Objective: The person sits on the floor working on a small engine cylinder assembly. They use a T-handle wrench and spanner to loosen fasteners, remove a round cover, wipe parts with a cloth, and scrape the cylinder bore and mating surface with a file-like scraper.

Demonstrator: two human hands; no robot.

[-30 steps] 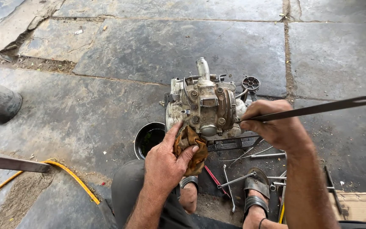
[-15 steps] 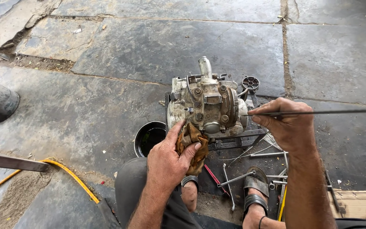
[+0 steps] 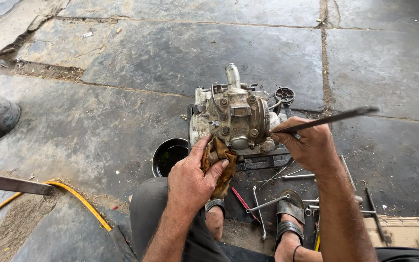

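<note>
A grimy grey metal engine block (image 3: 236,119) stands on the dark stone floor (image 3: 195,53), a short pipe rising from its far side. The left hand (image 3: 192,179) presses a crumpled orange-brown rag (image 3: 217,162) against the engine's near left corner, fingers closed around the cloth. The right hand (image 3: 306,143) is clenched on a long thin dark metal rod (image 3: 335,118), which slants away to the right, its near end touching the engine's right side. A round black bowl (image 3: 168,155) sits just left of the engine. Loose metal tools (image 3: 272,189) lie near the sandalled feet (image 3: 289,213). A yellow hose (image 3: 81,201) curves at near left.
</note>
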